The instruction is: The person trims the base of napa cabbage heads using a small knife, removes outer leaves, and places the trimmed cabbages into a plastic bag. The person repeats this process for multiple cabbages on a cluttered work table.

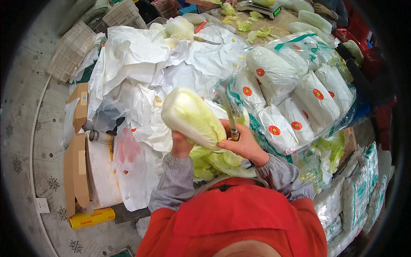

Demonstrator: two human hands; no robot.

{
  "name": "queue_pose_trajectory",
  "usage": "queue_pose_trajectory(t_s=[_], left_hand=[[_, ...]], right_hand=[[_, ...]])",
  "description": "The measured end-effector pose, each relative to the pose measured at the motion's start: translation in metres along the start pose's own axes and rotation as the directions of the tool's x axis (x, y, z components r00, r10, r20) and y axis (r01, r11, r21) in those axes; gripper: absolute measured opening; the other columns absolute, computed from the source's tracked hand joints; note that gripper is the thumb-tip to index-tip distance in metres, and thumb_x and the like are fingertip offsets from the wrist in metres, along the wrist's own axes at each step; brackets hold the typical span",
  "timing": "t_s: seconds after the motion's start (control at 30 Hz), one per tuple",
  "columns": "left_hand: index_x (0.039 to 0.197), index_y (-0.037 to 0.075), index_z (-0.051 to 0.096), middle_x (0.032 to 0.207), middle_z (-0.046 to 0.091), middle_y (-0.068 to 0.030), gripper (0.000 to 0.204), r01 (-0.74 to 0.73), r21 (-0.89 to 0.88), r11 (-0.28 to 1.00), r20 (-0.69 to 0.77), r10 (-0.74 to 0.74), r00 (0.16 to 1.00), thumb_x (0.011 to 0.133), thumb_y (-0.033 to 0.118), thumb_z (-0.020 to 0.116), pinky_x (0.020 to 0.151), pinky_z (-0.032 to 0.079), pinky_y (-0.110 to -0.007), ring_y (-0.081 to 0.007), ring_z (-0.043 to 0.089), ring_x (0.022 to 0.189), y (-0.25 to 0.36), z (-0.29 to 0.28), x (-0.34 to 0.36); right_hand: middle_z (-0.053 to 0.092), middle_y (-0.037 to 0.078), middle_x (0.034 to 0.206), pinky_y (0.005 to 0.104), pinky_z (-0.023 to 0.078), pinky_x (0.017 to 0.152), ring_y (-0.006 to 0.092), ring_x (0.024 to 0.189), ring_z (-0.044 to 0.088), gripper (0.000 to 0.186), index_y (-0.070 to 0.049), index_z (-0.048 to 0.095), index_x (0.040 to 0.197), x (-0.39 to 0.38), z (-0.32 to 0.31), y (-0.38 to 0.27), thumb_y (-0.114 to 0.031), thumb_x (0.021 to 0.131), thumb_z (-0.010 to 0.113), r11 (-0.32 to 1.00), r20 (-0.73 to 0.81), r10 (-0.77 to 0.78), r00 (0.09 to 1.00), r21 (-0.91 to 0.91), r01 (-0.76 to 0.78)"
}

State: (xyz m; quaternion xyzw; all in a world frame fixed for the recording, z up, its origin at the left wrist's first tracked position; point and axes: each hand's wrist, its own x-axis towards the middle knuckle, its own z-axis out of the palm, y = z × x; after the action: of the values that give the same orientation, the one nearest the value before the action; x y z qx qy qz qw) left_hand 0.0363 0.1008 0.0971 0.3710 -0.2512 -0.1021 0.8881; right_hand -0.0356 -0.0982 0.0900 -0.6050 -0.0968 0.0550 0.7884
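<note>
A trimmed napa cabbage, white at its base and pale yellow-green toward its leafy end, is held up in front of me at a tilt. My left hand is closed round its underside, with the fingers partly hidden behind it. A knife with a wooden handle and a curved blade is gripped in my right hand, its blade pointing up and away from me. The thumb of that hand touches the leafy end of the cabbage. Loose green outer leaves lie below both hands, close to my apron.
A clear bag of white-wrapped bundles with red stickers stands at the right. White paper sheets spread over the left and back, with another knife on them. A scale is at the back, crates far left, a yellow roll near left.
</note>
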Motion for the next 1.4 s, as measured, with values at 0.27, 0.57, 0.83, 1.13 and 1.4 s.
queue_pose_trajectory(t_s=[0.27, 0.57, 0.83, 1.13, 1.4], left_hand=[[0.147, 0.004, 0.030, 0.140, 0.046, -0.0157, 0.106, -0.168, 0.795, 0.583, 0.027, 0.244, 0.969, 0.062, 0.012, 0.091, 0.109, 0.045, -0.040, -0.0275, 0.050, 0.130, 0.011, -0.002, -0.011], [0.149, 0.005, 0.024, 0.141, 0.043, -0.0162, 0.114, -0.302, 0.932, 0.201, 0.258, 0.220, 0.941, 0.058, 0.007, 0.092, 0.109, 0.044, -0.041, -0.0290, 0.050, 0.129, 0.014, 0.001, -0.008], [0.148, 0.004, 0.029, 0.139, 0.047, -0.0159, 0.112, -0.236, 0.927, 0.290, 0.208, 0.122, 0.970, 0.056, 0.012, 0.092, 0.107, 0.045, -0.040, -0.0285, 0.053, 0.127, 0.027, -0.010, -0.012], [0.146, 0.003, 0.034, 0.136, 0.052, -0.0129, 0.114, 0.124, 0.517, 0.847, -0.026, -0.129, 0.991, 0.050, 0.018, 0.094, 0.108, 0.045, -0.040, -0.0264, 0.056, 0.125, 0.010, -0.010, -0.037], [0.147, 0.008, 0.042, 0.140, 0.055, -0.0129, 0.067, -0.102, -0.038, 0.994, -0.326, 0.084, 0.942, 0.089, 0.029, 0.068, 0.111, 0.044, -0.049, -0.0313, 0.054, 0.130, 0.043, -0.039, -0.019]], right_hand=[[0.070, 0.017, 0.106, 0.0359, 0.054, 0.075, 0.0289, 0.087, 0.069, 0.038, -0.005, 0.064, 0.120, 0.000, -0.023, -0.019, -0.005, 0.082, 0.068, 0.628, -0.132, -0.497, 0.858, -0.737, 0.250], [0.067, 0.017, 0.090, 0.0479, 0.054, 0.067, 0.0396, 0.079, 0.067, 0.034, -0.006, 0.059, 0.114, -0.023, -0.014, -0.037, -0.007, 0.080, 0.065, 0.460, -0.006, -0.257, 0.966, -0.880, 0.117], [0.070, 0.015, 0.084, 0.0347, 0.052, 0.062, 0.0239, 0.068, 0.067, 0.036, -0.005, 0.067, 0.118, -0.029, -0.023, -0.062, -0.013, 0.083, 0.064, 0.697, -0.118, 0.082, 0.990, -0.703, -0.142], [0.073, 0.014, 0.108, 0.0323, 0.054, 0.072, 0.0147, 0.082, 0.068, 0.048, -0.001, 0.063, 0.126, -0.001, -0.038, -0.034, -0.011, 0.080, 0.063, 0.913, -0.151, 0.076, 0.986, -0.388, -0.130], [0.068, 0.016, 0.116, 0.0333, 0.055, 0.072, 0.0228, 0.078, 0.069, 0.052, -0.009, 0.060, 0.133, -0.001, -0.070, 0.009, -0.006, 0.081, 0.067, 0.571, -0.343, -0.127, 0.931, -0.792, -0.214]])
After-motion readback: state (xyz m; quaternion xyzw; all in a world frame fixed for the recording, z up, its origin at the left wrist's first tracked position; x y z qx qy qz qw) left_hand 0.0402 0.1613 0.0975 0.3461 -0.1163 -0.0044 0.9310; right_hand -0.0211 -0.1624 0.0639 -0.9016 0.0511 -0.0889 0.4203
